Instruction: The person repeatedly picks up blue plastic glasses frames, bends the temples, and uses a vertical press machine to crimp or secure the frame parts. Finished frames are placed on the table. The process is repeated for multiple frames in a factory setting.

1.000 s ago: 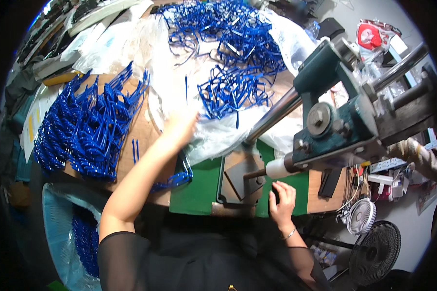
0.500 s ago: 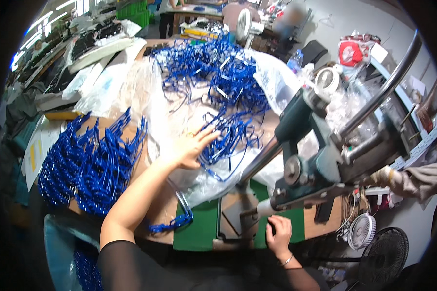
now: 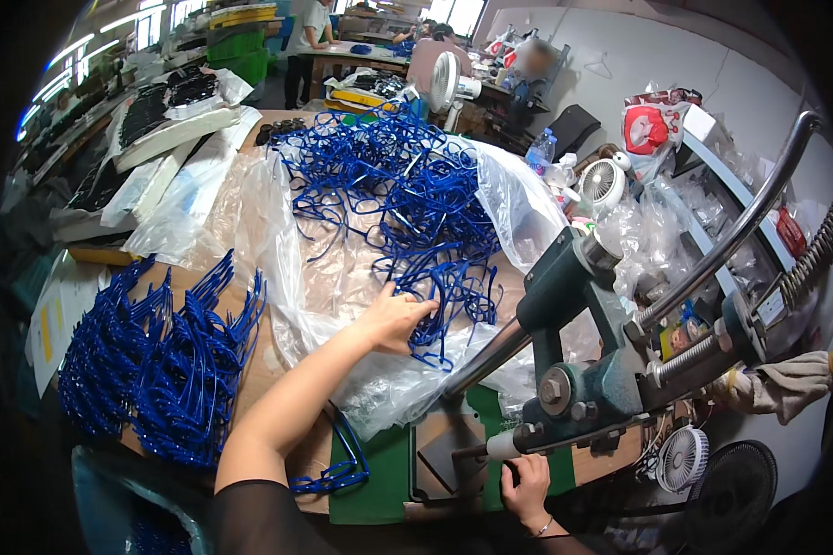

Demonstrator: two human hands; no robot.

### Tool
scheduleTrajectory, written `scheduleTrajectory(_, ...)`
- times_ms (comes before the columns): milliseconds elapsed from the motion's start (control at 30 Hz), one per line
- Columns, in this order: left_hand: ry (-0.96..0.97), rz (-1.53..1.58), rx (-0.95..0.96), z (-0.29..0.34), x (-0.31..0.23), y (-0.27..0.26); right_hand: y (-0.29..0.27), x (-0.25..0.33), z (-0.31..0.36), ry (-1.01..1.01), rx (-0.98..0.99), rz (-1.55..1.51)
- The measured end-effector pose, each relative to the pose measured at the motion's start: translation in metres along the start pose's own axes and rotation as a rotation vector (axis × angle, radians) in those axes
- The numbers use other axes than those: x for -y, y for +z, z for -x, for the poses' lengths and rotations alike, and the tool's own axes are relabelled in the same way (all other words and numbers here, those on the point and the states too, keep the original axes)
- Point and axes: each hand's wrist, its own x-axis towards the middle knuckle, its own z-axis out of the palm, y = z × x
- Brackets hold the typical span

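Observation:
My left hand (image 3: 396, 320) reaches into the near edge of a tangled heap of blue eyeglass frames (image 3: 407, 185), its fingers bent round one blue frame (image 3: 432, 359). Part of the grip is hidden among the frames. At the lower right, my right hand (image 3: 526, 486) is curled beside the base of a green hand press (image 3: 565, 388). Something dark shows at its fingers, too unclear to name. Between my arms, a single blue eyeglass frame (image 3: 338, 472) lies by the left edge of a green mat (image 3: 370, 495). The press's plate (image 3: 449, 453) stands on that mat.
Stacked blue frames (image 3: 157, 370) fill the table's left side. Clear plastic sheeting (image 3: 342, 370) lies under the heap. The press lever (image 3: 740, 222) slants up at the right. Fans (image 3: 683, 453) stand at the lower right. People (image 3: 310, 42) are at tables at the back.
My left hand has gone from spread fingers above the sheeting to bent fingers among the blue frames. The view has shifted, so the scene sits lower. My right hand stays beside the press.

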Motion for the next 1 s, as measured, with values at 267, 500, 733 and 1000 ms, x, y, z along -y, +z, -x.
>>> scheduleTrajectory(267,-0.380,-0.024,-0.422,0.007,-0.026,-0.110,-0.003,-0.002,-0.004,-0.001,-0.004,-0.012)
scheduleTrajectory(500,-0.647,-0.081,0.158,0.048,-0.071,-0.011,0.003,0.005,-0.001,-0.077,-0.005,-0.099)
scheduleTrajectory(733,-0.492,0.045,-0.280,0.067,-0.099,-0.048,-0.001,-0.004,0.003,0.002,-0.058,-0.085)
scheduleTrajectory(1000,-0.474,0.131,-0.359,0.082,-0.105,-0.026,0.001,-0.001,0.007,-0.022,-0.082,-0.091)
